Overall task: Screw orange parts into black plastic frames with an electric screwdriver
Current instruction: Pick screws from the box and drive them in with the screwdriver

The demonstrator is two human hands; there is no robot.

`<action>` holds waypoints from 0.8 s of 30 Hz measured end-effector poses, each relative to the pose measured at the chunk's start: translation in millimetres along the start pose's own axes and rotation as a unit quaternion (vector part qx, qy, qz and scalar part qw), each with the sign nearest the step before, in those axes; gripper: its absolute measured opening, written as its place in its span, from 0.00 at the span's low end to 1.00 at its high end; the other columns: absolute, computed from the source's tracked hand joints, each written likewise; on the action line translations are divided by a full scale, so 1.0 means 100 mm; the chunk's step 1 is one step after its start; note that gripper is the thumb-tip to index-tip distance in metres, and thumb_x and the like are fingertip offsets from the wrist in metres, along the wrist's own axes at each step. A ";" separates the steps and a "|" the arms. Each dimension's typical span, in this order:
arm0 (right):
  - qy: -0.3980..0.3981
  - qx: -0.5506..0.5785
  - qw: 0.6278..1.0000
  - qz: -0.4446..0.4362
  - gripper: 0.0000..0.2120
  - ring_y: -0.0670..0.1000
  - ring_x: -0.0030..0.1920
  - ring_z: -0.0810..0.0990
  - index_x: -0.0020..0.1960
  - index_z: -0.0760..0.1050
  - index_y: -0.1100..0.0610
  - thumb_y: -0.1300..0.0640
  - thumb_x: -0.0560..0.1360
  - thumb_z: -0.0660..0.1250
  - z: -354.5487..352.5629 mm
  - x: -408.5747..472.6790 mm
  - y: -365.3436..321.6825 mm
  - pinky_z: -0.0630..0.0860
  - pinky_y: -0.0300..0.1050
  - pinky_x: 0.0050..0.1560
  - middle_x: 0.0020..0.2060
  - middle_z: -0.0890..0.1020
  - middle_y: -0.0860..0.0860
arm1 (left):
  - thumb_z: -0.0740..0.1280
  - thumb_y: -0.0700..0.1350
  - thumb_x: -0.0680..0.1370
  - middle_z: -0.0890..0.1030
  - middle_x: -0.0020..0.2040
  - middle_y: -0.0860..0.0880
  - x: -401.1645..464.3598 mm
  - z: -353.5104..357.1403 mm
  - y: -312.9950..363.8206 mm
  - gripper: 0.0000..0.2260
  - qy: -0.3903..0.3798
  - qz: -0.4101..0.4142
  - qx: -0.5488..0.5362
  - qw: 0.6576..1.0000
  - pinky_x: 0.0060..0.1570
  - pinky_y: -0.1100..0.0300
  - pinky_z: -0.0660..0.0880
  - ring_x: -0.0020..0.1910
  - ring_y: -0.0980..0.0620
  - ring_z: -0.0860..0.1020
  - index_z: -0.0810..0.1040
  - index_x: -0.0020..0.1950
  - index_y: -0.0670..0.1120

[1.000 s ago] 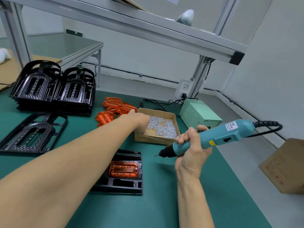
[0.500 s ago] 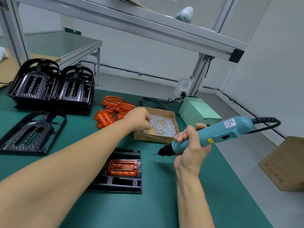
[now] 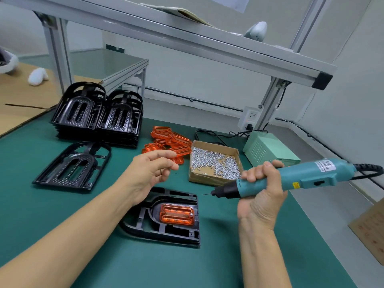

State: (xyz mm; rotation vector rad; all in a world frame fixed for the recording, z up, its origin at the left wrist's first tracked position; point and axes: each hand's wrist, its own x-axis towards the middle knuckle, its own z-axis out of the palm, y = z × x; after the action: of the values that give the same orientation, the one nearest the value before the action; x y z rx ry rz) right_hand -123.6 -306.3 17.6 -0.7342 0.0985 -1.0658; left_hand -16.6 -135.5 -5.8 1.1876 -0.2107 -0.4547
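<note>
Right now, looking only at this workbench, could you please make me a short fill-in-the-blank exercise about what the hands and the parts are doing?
1. The right hand grips the teal electric ____.
2. The cardboard box behind the hands is full of small silver ____.
3. One orange part sits in the black ____ lying nearest the person.
4. The left hand hovers above the green ____, touching neither frame nor box.

Missing words: screwdriver; screws; frame; mat

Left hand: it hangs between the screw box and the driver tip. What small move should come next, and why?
Probably bring the left hand to the electric screwdriver bit and seat a screw. The right hand holds the driver level, the bit looks bare, and the orange part already sits in the black frame. Whether the fingers pinch a screw is unclear.
</note>
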 end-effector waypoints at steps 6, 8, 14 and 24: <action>-0.039 0.052 0.998 0.012 0.07 0.45 0.23 0.66 0.42 0.68 0.51 0.63 0.69 0.62 0.33 -0.12 -0.08 0.68 0.37 0.28 0.24 0.66 0.45 | 0.70 0.36 0.66 0.84 0.41 0.40 -0.34 -0.14 -0.03 0.07 -0.032 -0.031 -0.075 0.996 0.31 0.65 0.77 0.31 0.55 0.79 0.82 0.43 0.40; -0.047 0.064 0.997 0.014 0.07 0.45 0.23 0.65 0.42 0.68 0.52 0.62 0.69 0.62 0.43 -0.16 -0.10 0.68 0.38 0.27 0.24 0.66 0.45 | 0.70 0.37 0.66 0.84 0.41 0.41 -0.39 -0.16 -0.04 0.06 -0.038 -0.037 -0.088 0.995 0.30 0.65 0.77 0.31 0.55 0.79 0.81 0.42 0.41; -0.065 0.083 0.994 0.025 0.06 0.45 0.23 0.66 0.42 0.69 0.52 0.62 0.68 0.62 0.64 -0.26 -0.06 0.69 0.37 0.27 0.24 0.66 0.45 | 0.69 0.38 0.68 0.80 0.36 0.45 -0.46 -0.14 -0.09 0.04 -0.073 -0.058 -0.123 0.988 0.28 0.65 0.75 0.31 0.55 0.75 0.82 0.42 0.42; -0.075 0.071 0.994 0.032 0.06 0.45 0.22 0.66 0.41 0.69 0.52 0.62 0.68 0.62 0.73 -0.35 0.02 0.69 0.37 0.27 0.24 0.67 0.46 | 0.68 0.38 0.71 0.79 0.37 0.46 -0.49 -0.15 -0.11 0.03 -0.114 -0.076 -0.177 0.975 0.29 0.66 0.75 0.31 0.56 0.75 0.83 0.41 0.43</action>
State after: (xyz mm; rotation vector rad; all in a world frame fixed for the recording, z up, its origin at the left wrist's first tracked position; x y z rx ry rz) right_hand -109.3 -240.1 62.8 -0.6752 -0.0810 -0.9425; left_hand -57.2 -103.9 -17.5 0.8040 -0.2259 -0.7316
